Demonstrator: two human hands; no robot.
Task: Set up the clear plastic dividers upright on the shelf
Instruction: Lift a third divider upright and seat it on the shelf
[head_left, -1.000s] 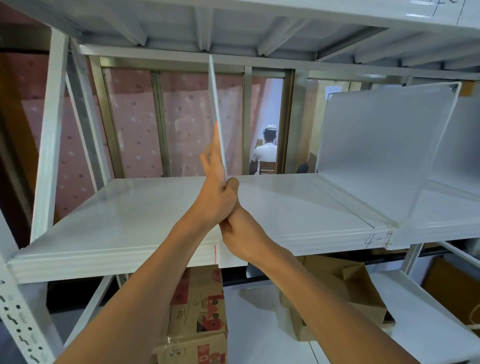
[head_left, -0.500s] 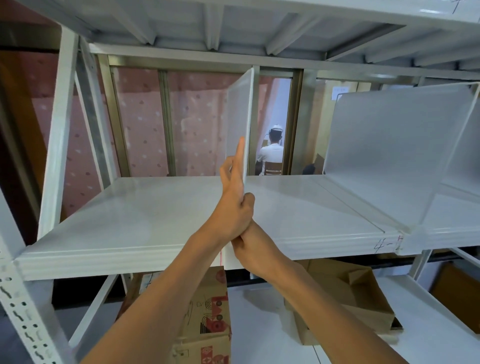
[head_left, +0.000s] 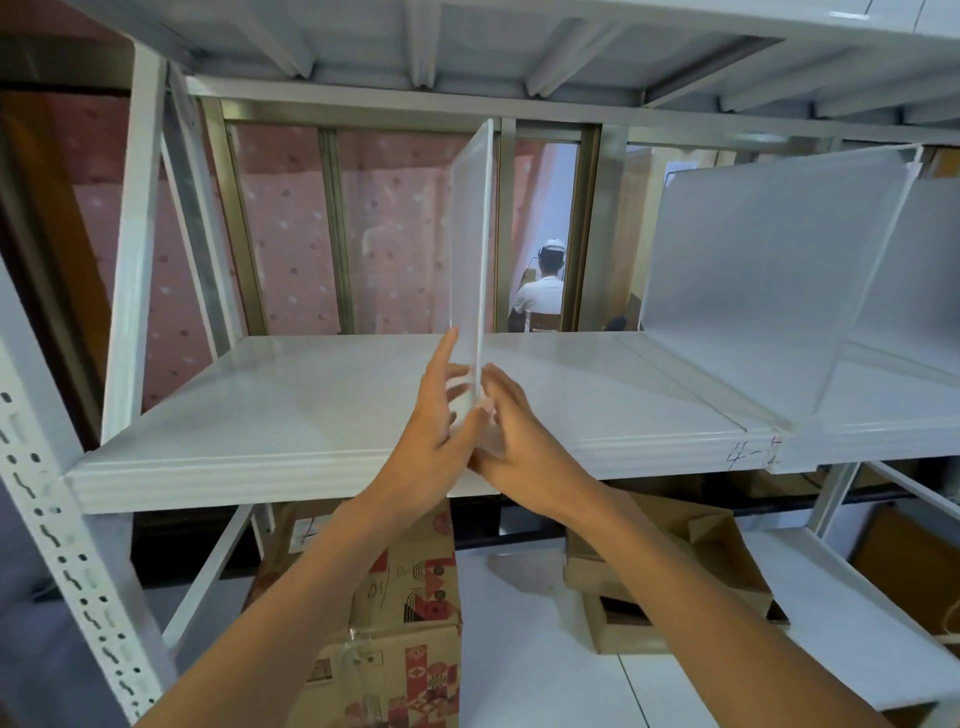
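Note:
A clear plastic divider (head_left: 470, 234) stands upright on the white metal shelf (head_left: 260, 415), its front edge near the shelf's lip. My left hand (head_left: 441, 415) is at its left face with fingers spread and slightly blurred. Against the divider's right side at the bottom front corner rests my right hand (head_left: 514, 421), thumb by the front edge. A second clear divider (head_left: 769, 270) stands on the shelf further right, at the seam marked with handwriting.
The underside of an upper shelf (head_left: 467, 41) is close above the divider's top. A perforated post (head_left: 52, 519) stands at the left. Cardboard boxes (head_left: 405, 623) and an open box (head_left: 675, 571) sit on the lower shelf. A person (head_left: 545, 296) sits far behind.
The divider has turned from edge-on to slightly angled and stands further right on the shelf. My hands, clasped together at its base before, have loosened and their fingers spread.

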